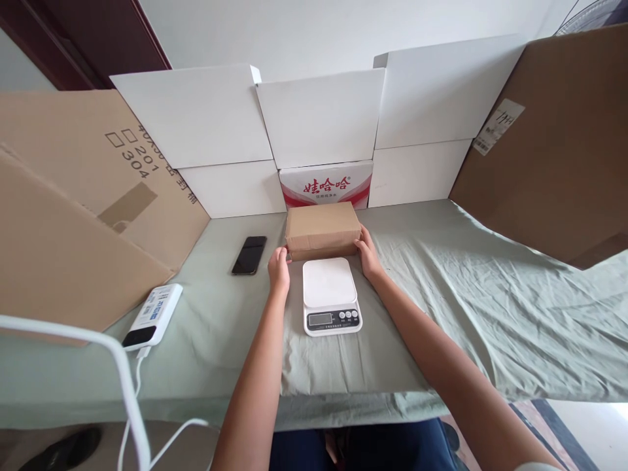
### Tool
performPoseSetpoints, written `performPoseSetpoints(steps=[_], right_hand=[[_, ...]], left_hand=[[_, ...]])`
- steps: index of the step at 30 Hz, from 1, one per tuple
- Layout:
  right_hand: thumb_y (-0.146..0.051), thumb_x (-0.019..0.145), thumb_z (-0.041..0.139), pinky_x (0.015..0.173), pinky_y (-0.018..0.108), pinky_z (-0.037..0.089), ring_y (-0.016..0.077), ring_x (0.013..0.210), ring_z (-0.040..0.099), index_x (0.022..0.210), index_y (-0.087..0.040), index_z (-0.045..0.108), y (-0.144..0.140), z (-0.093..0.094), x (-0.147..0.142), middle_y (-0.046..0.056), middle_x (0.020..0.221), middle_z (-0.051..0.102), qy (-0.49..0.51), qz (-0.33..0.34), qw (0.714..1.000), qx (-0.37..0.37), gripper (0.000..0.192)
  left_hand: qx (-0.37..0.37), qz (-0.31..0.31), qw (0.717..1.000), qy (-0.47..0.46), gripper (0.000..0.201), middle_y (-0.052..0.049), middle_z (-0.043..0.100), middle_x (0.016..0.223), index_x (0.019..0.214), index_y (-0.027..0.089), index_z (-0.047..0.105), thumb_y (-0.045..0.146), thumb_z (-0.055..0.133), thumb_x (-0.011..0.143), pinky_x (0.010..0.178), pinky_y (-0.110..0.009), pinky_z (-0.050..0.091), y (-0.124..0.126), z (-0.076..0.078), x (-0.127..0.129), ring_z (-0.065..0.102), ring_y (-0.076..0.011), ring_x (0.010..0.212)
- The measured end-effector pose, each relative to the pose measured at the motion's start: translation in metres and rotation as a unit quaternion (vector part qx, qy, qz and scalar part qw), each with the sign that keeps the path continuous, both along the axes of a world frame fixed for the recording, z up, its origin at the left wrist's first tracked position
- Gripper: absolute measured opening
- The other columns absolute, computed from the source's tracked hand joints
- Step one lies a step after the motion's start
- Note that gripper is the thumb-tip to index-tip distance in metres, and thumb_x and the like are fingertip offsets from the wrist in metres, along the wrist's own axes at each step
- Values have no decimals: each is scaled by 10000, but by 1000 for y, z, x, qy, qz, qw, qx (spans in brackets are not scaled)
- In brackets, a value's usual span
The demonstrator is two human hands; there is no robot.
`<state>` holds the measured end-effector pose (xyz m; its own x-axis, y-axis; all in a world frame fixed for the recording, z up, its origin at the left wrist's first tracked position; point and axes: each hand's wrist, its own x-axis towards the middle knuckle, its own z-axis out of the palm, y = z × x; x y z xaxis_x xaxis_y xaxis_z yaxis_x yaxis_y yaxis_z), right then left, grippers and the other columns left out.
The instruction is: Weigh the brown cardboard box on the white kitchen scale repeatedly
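Note:
A small brown cardboard box is held between my two hands, just behind a white kitchen scale. My left hand is closed against the box's left end near its lower corner. On the opposite end, my right hand grips the box with the thumb on the front side. Parts of the fingers of both hands are hidden behind the box. The scale's flat platform carries nothing, and its small display and round buttons face me. Whether the box rests on the cloth or is slightly raised, I cannot tell.
A black phone lies left of the box. Farther left is a white power bank with a cable, near a white curved tube. White boxes line the back; large cardboard panels flank both sides. Green cloth covers the table.

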<state>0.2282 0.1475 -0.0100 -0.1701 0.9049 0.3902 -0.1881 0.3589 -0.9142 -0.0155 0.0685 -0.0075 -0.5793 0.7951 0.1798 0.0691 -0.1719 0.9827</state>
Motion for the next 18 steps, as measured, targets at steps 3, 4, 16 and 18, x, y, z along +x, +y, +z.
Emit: performPoseSetpoints(steps=[3, 4, 16, 18], right_hand=[[-401, 864, 522, 1263, 499, 294, 264, 1495, 401, 1498, -322, 407, -4, 5, 0, -27, 1589, 468, 3, 4, 1000, -7, 649], [-397, 859, 532, 1266, 500, 288, 266, 1494, 401, 1500, -317, 406, -5, 6, 0, -22, 1590, 468, 4, 5, 1000, -10, 658], [-516, 894, 591, 1304, 466, 222, 264, 1572, 235, 1560, -351, 298, -28, 23, 2, -44, 1688, 272, -1, 8, 997, 71, 746], [-573, 902, 591, 1304, 476, 223, 280, 1573, 226, 1565, -361, 287, -41, 29, 6, -37, 1698, 239, -17, 0, 996, 92, 760]], left_hand=[[2, -3, 1000, -2, 367, -117, 704, 1182, 1086, 196, 679, 465, 478, 936, 980, -387, 522, 1, -1, 1, 627, -258, 1193], [7, -7, 1000, -5, 391, -121, 697, 1216, 1123, 197, 671, 483, 478, 939, 1012, -392, 504, 2, -1, 1, 621, -257, 1212], [99, -35, 994, 3, 593, -129, 630, 1381, 1270, 225, 635, 658, 521, 882, 1108, -381, 422, -13, 13, 1, 546, -263, 1349], [119, -28, 992, 20, 605, -127, 631, 1372, 1284, 231, 636, 666, 512, 881, 1094, -372, 433, -28, 18, 3, 538, -273, 1355]])
